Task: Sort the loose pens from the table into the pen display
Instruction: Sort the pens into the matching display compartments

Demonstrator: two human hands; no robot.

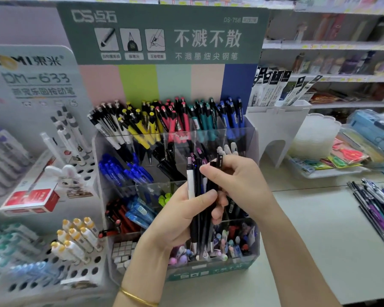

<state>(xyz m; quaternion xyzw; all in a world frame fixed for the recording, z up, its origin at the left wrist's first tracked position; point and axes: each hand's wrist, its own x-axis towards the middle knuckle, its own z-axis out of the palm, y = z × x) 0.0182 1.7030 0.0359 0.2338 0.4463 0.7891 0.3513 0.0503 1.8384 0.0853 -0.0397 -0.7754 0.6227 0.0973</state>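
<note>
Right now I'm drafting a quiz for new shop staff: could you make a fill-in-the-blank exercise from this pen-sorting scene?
1. The left hand grips a bundle of ___ upright, and the right hand holds their upper ends.
2. The loose pens on the table lie to the ___ of the pen display.
3. The display's back row runs white, yellow, red, teal, then ___.
Missing words: pens; right; blue.

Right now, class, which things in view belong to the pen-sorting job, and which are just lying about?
Job: bundle of pens, gripped by left hand and right hand; pen display; loose pens on the table.
Lying about: scissors packs; red box; rabbit figure.
</note>
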